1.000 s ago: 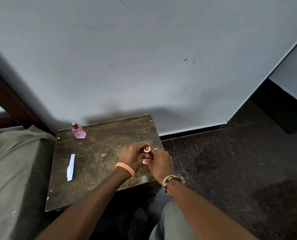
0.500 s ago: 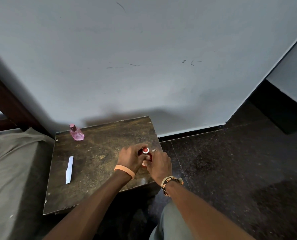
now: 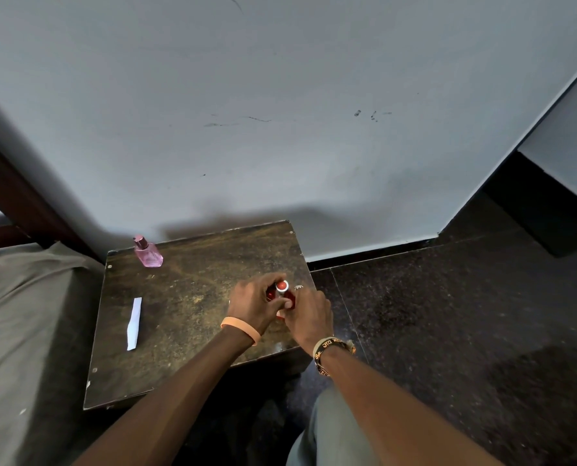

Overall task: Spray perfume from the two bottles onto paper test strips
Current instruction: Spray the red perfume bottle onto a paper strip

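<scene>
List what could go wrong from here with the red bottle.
The left hand and right hand grip the red bottle near the right edge of the table; a slip could drop it onto the floor. The paper strip lies far to the left, so a spray now might miss it. The pink bottle stands by the far left corner, easily knocked off.

Small dark wooden surface, top worn and scuffed brown, pale screw heads near its corners, stands on a dark speckled floor. Pink bottle upright at the far left corner; white paper strip flat near the left edge, running front to back, well apart from it. Red bottle over the right side, gripped by left hand and right hand; whether its base touches is hidden.
</scene>
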`<state>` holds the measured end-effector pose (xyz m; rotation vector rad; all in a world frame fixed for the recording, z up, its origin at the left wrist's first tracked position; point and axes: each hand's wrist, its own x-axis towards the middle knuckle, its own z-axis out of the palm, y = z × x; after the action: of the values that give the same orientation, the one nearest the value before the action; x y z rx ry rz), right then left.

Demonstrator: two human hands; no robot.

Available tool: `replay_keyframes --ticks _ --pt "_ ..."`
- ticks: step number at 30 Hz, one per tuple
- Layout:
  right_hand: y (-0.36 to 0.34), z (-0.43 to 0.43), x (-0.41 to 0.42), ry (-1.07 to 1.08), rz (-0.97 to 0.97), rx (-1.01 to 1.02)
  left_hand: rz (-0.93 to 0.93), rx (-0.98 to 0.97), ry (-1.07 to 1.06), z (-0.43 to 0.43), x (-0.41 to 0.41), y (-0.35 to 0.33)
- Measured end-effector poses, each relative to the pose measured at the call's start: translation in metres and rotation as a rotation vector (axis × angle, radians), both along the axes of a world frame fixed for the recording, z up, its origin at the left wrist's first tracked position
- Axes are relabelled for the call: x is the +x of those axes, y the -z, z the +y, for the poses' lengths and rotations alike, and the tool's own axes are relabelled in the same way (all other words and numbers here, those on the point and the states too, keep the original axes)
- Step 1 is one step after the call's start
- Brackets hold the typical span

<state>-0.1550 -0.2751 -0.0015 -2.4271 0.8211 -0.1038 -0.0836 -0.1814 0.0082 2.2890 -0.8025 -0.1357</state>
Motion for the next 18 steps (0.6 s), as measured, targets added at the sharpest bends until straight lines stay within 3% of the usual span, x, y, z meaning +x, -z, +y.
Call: replay_keyframes --ticks 14,18 --pt "-0.0038 -0.0005 0.0001 0.019 0.015 0.003 0.059 0.012 0.066 0.0030 0.0062 -0.0001" --pt "-0.0045 0.0002 -0.0009 0.001 0.005 0.019 0.069 -0.054 0.000 0.0046 0.0051 -0.0013"
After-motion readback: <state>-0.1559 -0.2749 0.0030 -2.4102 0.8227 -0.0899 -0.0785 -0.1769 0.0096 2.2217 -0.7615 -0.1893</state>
